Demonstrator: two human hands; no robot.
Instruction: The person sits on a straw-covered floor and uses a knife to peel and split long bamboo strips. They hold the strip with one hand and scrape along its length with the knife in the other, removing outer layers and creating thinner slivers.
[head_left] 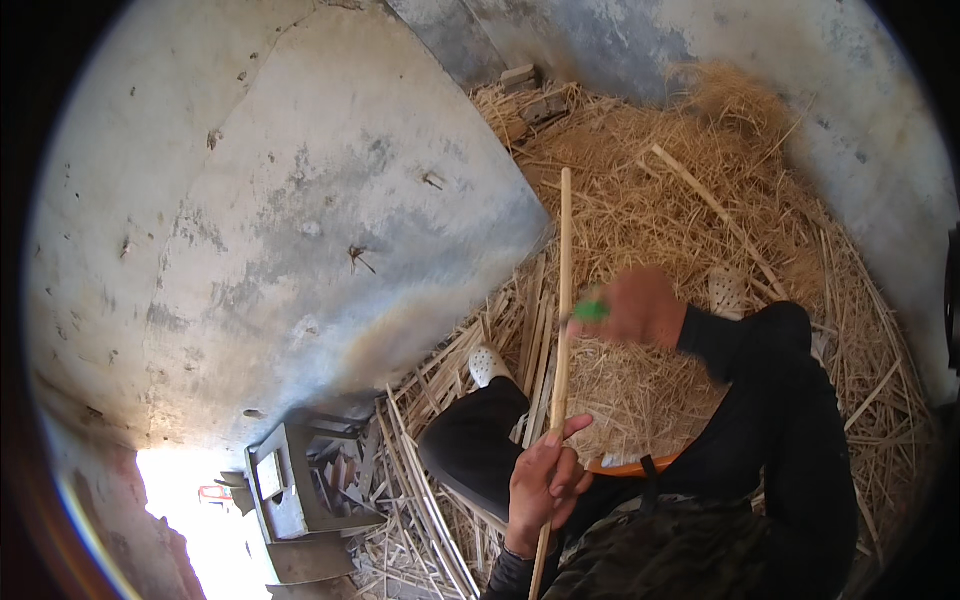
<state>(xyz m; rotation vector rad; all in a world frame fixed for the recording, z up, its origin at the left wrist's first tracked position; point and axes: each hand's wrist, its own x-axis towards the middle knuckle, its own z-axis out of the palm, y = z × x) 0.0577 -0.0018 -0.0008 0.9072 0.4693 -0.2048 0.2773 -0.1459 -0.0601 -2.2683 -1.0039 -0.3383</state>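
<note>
My left hand (545, 483) is closed around the lower part of a long, pale wooden stick (563, 240), which looks like split bamboo. The stick stands nearly upright in the picture, its lower end passing down beside my lap. My right hand (640, 307) is smeared by motion at the stick's right side, about halfway up. From its fingers juts a small green tool (590, 311), whose tip reaches the stick's edge. Blur hides the tool's blade or working end, so its exact kind does not show.
Curled shavings (650, 220) cover the floor ahead and between my legs. Another pale strip (720, 215) lies on them. Long split strips (535, 340) are heaped to the left. A wall corner (535, 215) juts in, and a wooden stool-like frame (300, 480) stands by the bright doorway.
</note>
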